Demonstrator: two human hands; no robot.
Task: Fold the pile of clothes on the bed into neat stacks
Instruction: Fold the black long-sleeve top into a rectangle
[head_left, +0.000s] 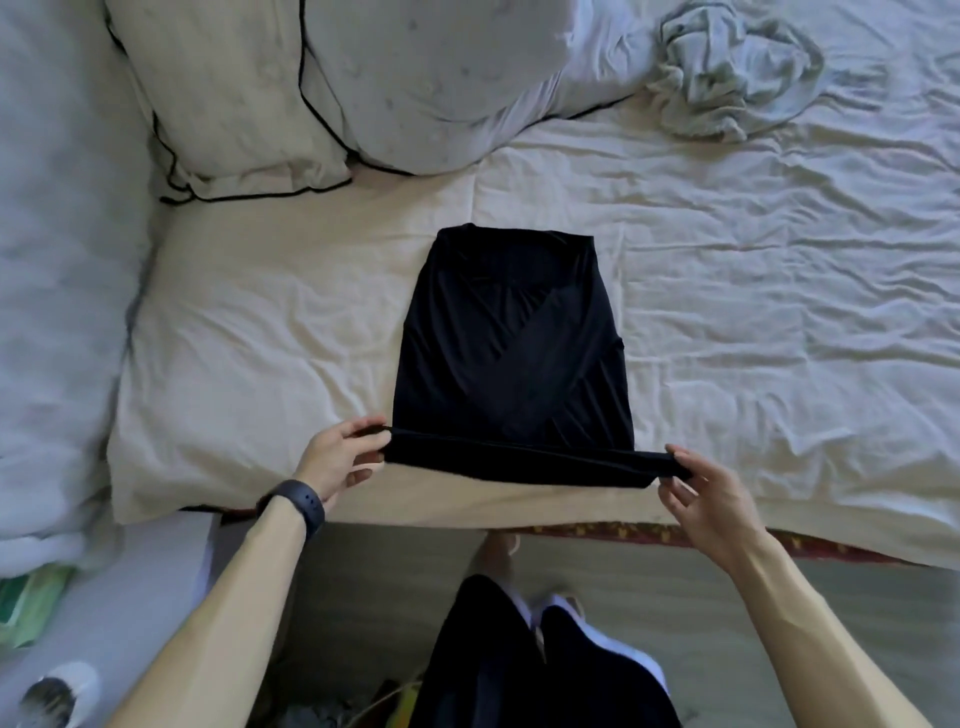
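Roughly midway, I judge: my left grip (340, 457) and right grip (711, 499) each pinch a near corner of the black garment (514, 353), sides folded in, mid-bed (779, 312); a crumpled pale garment (737, 73) waits at 1 o'clock

Cut off by the left edge and blurred: a green thing (31, 608), kind impossible to tell. Also blurred, low in the left corner: a white and grey round thing (57, 691). Partly hidden behind dark clothing (545, 665): a yellow thing (409, 699). Cut by the top edge: pillows (234, 93). Kind of black garment (514, 353) and of crumpled pale cloth (727, 73) not to tell.
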